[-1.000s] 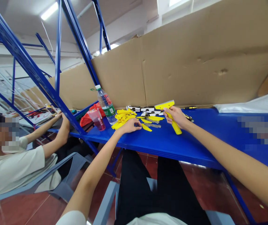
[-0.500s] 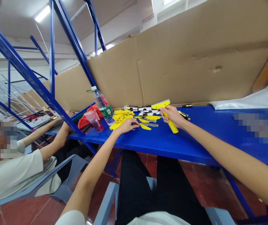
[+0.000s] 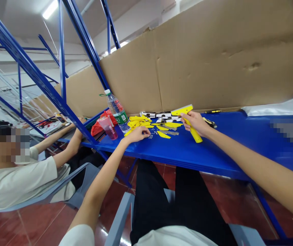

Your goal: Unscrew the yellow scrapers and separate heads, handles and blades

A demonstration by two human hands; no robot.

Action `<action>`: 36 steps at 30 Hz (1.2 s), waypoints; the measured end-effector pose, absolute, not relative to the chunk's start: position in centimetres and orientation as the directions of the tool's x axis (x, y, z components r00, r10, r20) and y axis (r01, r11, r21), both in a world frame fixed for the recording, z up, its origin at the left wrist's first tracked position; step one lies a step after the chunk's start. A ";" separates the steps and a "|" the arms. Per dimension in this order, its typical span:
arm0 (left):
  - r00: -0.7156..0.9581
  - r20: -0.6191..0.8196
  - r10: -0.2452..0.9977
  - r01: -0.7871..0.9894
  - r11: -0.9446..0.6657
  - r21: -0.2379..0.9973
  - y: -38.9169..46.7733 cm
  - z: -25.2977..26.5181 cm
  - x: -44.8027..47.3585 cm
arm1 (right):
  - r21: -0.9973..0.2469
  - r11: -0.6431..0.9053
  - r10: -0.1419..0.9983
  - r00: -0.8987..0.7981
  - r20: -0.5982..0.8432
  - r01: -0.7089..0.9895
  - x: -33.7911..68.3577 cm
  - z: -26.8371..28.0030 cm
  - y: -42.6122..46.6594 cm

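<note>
My right hand [image 3: 196, 123] is wrapped round the handle of a yellow scraper [image 3: 183, 111], held above the table with its wide head pointing up and left. My left hand [image 3: 138, 134] rests low at the table, thumb and fingertips pinched together beside a scatter of tiny screws [image 3: 151, 136]. Whatever lies in that pinch is too small to make out. Behind it is a heap of yellow handles [image 3: 138, 119]. Flat yellow pieces [image 3: 163, 134] and grey metal blades [image 3: 172, 132] lie between my hands, with white-and-black parts [image 3: 164, 116] farther back.
On the left stand a water bottle [image 3: 122, 118] and a cup of red liquid [image 3: 109, 128] by a red bag [image 3: 96, 129]. A screwdriver [image 3: 213, 111] lies near the cardboard wall [image 3: 200, 61]. Blue posts [image 3: 62, 54] rise at left, where another person [image 3: 33, 174] sits.
The view has shifted slightly. My left hand stays pinched by the screws, which show more clearly now. The scraper remains in my right hand at much the same tilt.
</note>
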State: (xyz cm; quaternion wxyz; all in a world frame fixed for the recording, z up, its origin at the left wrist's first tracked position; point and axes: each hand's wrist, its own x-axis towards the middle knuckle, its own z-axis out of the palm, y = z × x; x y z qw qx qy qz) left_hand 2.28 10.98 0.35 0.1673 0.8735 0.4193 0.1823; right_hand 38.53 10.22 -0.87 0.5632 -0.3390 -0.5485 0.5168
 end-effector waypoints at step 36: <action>0.588 0.066 0.806 0.695 -0.545 0.468 13.3 -0.1 2.4 | -0.949 0.247 0.949 -0.149 0.278 -0.197 38.2 -0.6 9.8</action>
